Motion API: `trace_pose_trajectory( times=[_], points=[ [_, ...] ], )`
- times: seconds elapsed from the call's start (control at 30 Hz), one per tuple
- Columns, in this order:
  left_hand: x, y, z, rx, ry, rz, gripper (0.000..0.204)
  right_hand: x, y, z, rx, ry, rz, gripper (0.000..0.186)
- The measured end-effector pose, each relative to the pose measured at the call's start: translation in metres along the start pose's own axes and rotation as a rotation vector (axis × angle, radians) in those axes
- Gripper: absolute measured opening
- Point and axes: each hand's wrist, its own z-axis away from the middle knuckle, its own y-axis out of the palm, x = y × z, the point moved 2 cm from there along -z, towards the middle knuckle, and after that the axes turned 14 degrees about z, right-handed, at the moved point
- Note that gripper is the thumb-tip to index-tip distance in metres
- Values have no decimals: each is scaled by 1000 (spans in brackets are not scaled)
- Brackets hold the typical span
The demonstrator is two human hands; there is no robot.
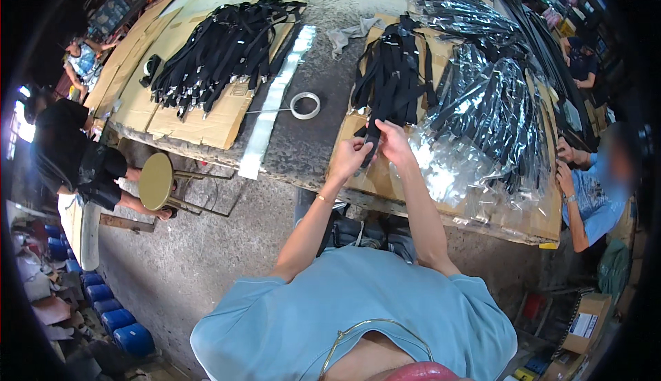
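Note:
Both hands are at a black strap (368, 148) at the near end of a loose bundle of black straps (389, 68) on cardboard. My left hand (350, 155) pinches it from the left; my right hand (392, 141) grips it just to the right and slightly higher. Right of the bundle lies a large heap of plastic-wrapped straps (485, 119). To the left are a silvery white strip (268, 119) and a roll of tape (305, 106) on the bare tabletop.
More straps (213, 50) lie on cardboard (206, 133) at left. A round stool (155, 181) stands below the table edge. People sit or stand at the left (62, 140) and right (592, 209). Blue drums (131, 340) line the lower left; an open box (585, 319) is lower right.

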Motion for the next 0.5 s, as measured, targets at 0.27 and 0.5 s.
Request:
trace_pose_trajectory(
  times=[0.27,0.5],
  points=[
    [-24,-3,9,141,48,-150,19,12,16,15,458,76,-225,34],
    [-27,3,3,-51,109,-311,18,23,32,9,-11,-126,-178,31]
  ],
)
